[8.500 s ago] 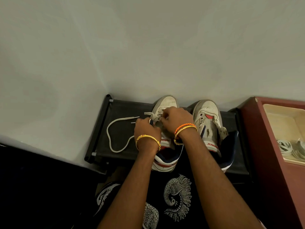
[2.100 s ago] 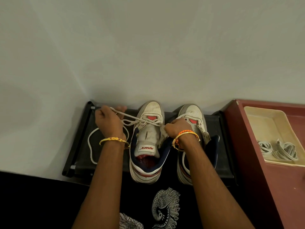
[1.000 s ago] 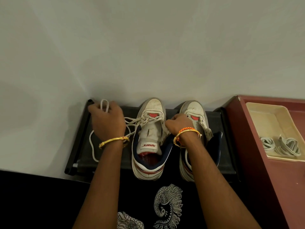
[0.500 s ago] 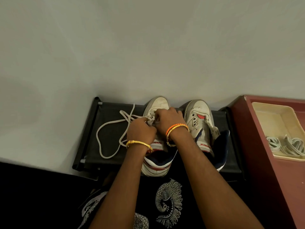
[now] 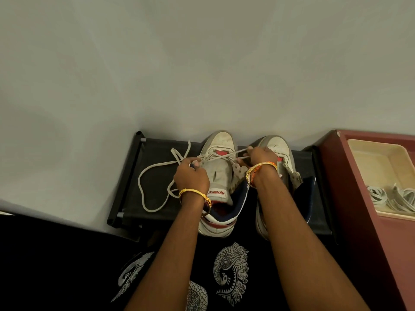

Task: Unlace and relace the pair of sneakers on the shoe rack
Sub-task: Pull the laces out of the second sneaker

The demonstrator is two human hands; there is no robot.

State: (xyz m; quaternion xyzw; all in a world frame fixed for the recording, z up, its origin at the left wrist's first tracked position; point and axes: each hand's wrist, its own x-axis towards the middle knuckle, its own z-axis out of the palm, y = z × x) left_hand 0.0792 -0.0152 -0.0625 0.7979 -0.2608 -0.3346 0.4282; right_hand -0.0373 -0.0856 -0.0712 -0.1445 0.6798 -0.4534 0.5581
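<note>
- The left hand (image 5: 190,176) pinches the lace (image 5: 155,164) beside the left sneaker (image 5: 221,176) on the rack (image 5: 157,153).
- The right hand (image 5: 262,157) grips the lace's other end, stretched between both hands; the right sneaker (image 5: 285,153) sits just behind it.

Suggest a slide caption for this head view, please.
Both hands, left and right, pull a lace through the left sneaker.

Half-laced white sneakers (image 5: 221,176) on black rack (image 5: 155,176)
</note>
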